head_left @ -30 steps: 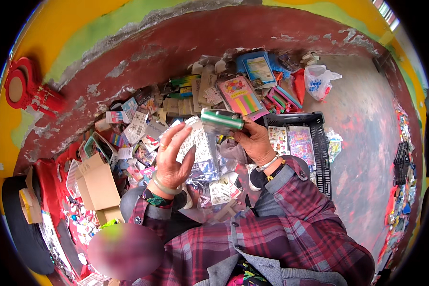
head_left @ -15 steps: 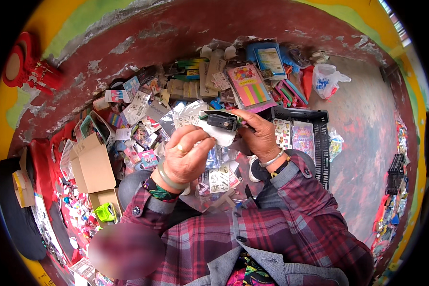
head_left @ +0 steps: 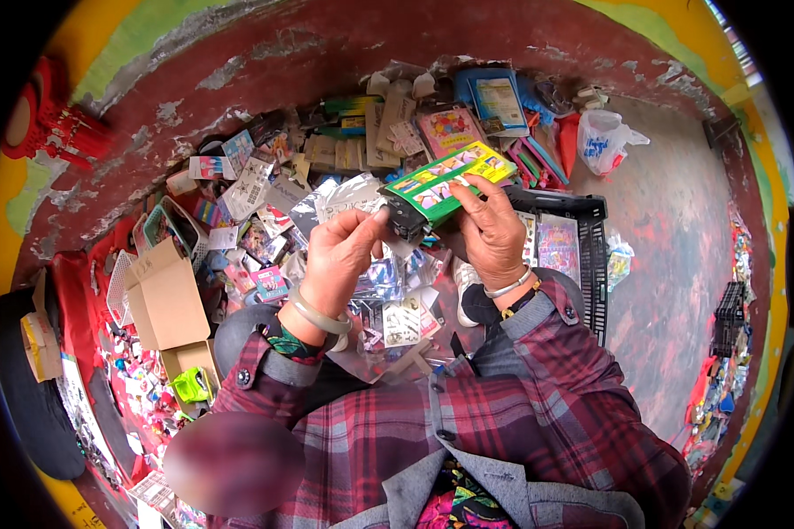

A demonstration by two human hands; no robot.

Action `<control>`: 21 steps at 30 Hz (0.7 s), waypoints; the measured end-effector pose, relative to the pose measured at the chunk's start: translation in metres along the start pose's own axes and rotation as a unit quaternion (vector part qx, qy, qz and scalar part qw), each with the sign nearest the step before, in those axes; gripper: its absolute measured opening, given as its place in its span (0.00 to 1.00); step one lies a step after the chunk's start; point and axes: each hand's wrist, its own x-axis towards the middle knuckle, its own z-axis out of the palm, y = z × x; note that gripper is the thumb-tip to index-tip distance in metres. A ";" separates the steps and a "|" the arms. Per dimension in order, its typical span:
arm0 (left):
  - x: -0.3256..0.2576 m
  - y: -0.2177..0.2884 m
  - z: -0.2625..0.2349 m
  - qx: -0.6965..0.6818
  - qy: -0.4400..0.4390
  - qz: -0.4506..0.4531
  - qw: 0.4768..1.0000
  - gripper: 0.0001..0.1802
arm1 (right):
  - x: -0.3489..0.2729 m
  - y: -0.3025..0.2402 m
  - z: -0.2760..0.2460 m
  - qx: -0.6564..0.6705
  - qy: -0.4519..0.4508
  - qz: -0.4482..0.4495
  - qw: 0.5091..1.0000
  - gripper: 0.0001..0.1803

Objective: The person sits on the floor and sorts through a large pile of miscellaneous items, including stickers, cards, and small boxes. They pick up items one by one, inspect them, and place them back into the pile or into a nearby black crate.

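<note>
My right hand [head_left: 490,231] grips a green packet [head_left: 445,181]; my left hand [head_left: 340,256] pinches its dark end, above the crate [head_left: 591,264].

Bright, even daylight with soft shadows; strong fisheye bending and black vignette at the rim.

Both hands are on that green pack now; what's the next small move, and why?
Probably steady the green pack with the right hand while the left hand pulls at its dark end, since the left fingertips already pinch there.
</note>
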 end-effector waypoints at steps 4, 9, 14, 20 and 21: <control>0.004 -0.004 0.000 -0.199 -0.028 -0.080 0.976 0.07 | -0.001 0.000 0.001 -0.037 0.004 -0.023 0.999 0.25; 0.008 -0.010 -0.005 -0.231 -0.023 -0.080 0.969 0.06 | 0.000 -0.007 0.000 -0.087 -0.034 -0.039 0.995 0.26; 0.010 -0.012 -0.009 -0.245 -0.041 -0.122 0.961 0.06 | -0.004 -0.005 0.003 -0.081 -0.034 -0.063 0.994 0.26; 0.011 -0.007 -0.019 -0.215 -0.031 -0.104 0.970 0.05 | 0.000 -0.010 -0.002 -0.130 -0.071 -0.056 0.987 0.26; 0.011 -0.003 -0.021 -0.215 -0.026 -0.107 0.970 0.05 | 0.001 -0.007 -0.002 -0.130 -0.076 -0.044 0.988 0.26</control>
